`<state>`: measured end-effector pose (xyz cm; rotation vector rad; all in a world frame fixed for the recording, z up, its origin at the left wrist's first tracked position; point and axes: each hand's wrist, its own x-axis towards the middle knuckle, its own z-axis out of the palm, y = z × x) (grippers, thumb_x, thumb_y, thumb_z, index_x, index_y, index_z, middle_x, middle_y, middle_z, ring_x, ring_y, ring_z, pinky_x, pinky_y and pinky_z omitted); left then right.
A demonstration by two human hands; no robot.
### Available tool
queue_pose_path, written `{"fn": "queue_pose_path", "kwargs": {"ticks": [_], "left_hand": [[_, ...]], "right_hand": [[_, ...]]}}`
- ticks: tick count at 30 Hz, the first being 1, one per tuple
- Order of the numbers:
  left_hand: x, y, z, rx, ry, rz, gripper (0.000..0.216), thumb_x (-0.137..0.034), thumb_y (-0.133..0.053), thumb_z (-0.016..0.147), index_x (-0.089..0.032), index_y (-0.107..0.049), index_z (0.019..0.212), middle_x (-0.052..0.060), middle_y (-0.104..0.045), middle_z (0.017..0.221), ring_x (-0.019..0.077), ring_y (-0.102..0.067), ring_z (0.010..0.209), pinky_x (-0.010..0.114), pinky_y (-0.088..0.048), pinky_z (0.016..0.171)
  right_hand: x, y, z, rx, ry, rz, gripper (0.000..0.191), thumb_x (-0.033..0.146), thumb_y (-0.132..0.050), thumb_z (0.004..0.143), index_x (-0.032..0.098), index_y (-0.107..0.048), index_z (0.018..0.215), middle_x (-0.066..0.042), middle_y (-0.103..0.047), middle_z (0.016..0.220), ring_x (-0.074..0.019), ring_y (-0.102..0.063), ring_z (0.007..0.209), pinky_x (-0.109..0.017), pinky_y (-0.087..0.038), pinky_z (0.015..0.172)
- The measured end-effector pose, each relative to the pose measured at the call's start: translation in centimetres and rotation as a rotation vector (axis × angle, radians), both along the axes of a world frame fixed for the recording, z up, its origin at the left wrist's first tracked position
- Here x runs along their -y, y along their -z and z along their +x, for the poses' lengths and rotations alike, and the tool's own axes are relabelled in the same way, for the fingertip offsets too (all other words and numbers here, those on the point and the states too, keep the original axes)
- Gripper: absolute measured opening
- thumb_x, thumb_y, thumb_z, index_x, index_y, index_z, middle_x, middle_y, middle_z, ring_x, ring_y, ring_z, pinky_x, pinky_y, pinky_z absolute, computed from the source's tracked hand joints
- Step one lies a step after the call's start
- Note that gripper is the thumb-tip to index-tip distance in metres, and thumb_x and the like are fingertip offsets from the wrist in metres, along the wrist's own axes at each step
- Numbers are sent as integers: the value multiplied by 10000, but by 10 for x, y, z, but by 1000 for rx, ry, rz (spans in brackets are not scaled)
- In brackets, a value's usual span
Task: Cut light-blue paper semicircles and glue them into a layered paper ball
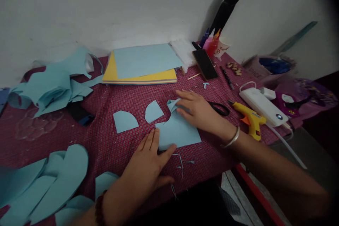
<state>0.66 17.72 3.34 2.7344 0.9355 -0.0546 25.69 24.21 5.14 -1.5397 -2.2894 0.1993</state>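
Light-blue paper sheet (178, 134) lay on the checked tablecloth (104, 162), looking part-cut: curved upper-left edge, curled corner, rest whole. Two cut-outs (125, 122) sat beside it, apparently done. Left hand (144, 162) flat on sheet; right hand (194, 109) fingers spread at curl.

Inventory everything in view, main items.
paper sheet: 1, light blue, centre
small pieces: 2, light blue, left of sheet
cutouts: several, light blue, near left
scraps: pile, light blue, far left
paper stack: 1, yellow/blue, back
phone: 1, black, right of stack
bottles: 3, blue/pink/red, behind phone
cup: 1, white, by bottles
pen: 1, black, by phone
glue gun: 1, yellow, right
corded box: 1, white, right
cloth: 1, red checked, underneath
left hand: 1, on sheet
right hand: 1, on sheet
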Motion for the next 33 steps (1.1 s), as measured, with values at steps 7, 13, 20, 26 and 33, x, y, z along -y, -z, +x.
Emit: {"fn": "queue_pose_path", "kwargs": {"ticks": [7, 13, 20, 26, 33], "left_hand": [[3, -3, 3, -23, 6, 38, 825, -504, -836, 608, -311, -527, 1348, 229, -404, 1482, 481, -433, 1305, 607, -468, 953], [-36, -7, -14, 84, 72, 89, 343, -309, -574, 895, -168, -609, 1206, 165, -630, 1232, 285, -619, 1112, 445, -511, 950], [-92, -18, 10, -84, -17, 148, 247, -150, -508, 861, -109, -616, 1080, 127, -654, 1043, 268, -617, 1000, 406, -496, 923], [-102, -17, 22, -159, -86, 252, 207, -83, -429, 863, -144, -623, 900, 90, -632, 887, 238, -612, 824, 358, -513, 736], [-102, -29, -30, 410, -322, 357, 217, -112, -509, 824, -174, -716, 834, 74, -624, 1014, 207, -590, 937, 344, -481, 810]], "right_hand": [[50, -2, 3, -177, -18, 104, 316, 180, -483, 924, 182, -611, 1213, -107, -602, 1338, -233, -532, 1267, -459, -416, 1074], [102, 30, -28, 122, -398, -243, 823, 483, -661, 846, 147, -301, 1505, -157, -217, 1600, -283, -172, 1480, -484, -188, 1196], [71, 15, -27, 15, -374, -269, 414, 454, -532, 941, 198, -594, 1261, -96, -555, 1366, -279, -497, 1214, -456, -398, 1016], [64, 23, -31, -67, -337, -197, 192, 220, -598, 912, 201, -652, 1095, -62, -627, 1180, -237, -521, 1058, -415, -410, 939], [66, 33, -26, -159, -337, -179, 257, 199, -631, 886, 183, -630, 1142, -70, -614, 1215, -240, -513, 1104, -418, -406, 961]]}}
